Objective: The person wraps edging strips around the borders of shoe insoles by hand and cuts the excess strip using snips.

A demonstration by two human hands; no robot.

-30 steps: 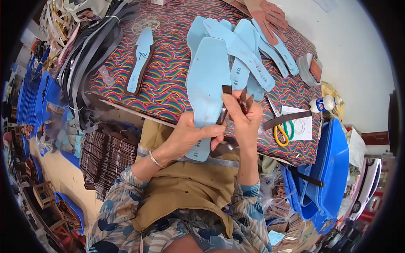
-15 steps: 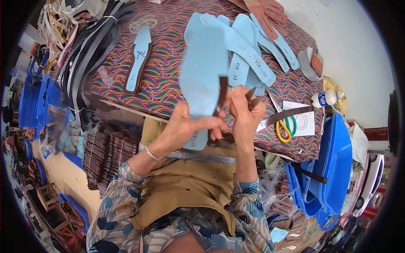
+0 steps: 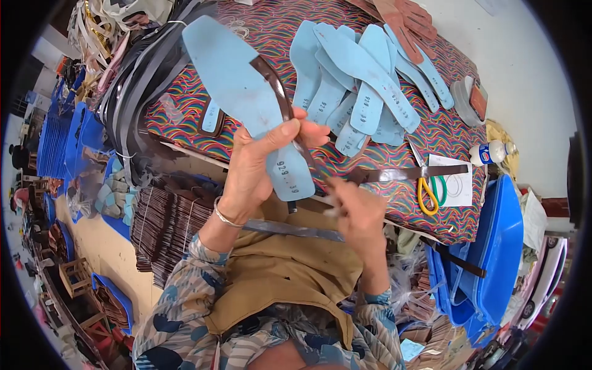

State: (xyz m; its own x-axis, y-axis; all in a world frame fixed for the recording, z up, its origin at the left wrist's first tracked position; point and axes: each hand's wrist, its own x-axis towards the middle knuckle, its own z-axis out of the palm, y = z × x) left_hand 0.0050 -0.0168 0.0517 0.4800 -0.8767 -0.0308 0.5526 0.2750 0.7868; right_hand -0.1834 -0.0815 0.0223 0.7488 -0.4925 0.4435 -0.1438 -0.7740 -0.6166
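My left hand [image 3: 256, 154] grips a light blue insole [image 3: 231, 74] printed with dark numbers, holding it tilted above the table's front edge. A glossy brown strip [image 3: 271, 83] runs along the insole's right edge, under my left thumb and fingers. My right hand [image 3: 361, 216] is just right of the insole's lower end. Its fingers are curled and closed where the strip leads down to them, though the fingertips are blurred by motion. A length of brown strip [image 3: 413, 174] extends rightward over the table beyond my right hand.
On the patterned tablecloth [image 3: 246, 28] lie several blue insoles [image 3: 370, 80], scissors [image 3: 425, 194], a paper [image 3: 456, 185] and brown gloves [image 3: 401, 24]. A brown-edged insole [image 3: 211, 118] is partly hidden. Dark strips [image 3: 145, 80] hang at left; a white bottle [image 3: 487, 152] and blue bins [image 3: 487, 246] are at right.
The held insole has swung to the left, its top tilting left. My right hand has moved down, away from the insole's middle. The view has shifted slightly.
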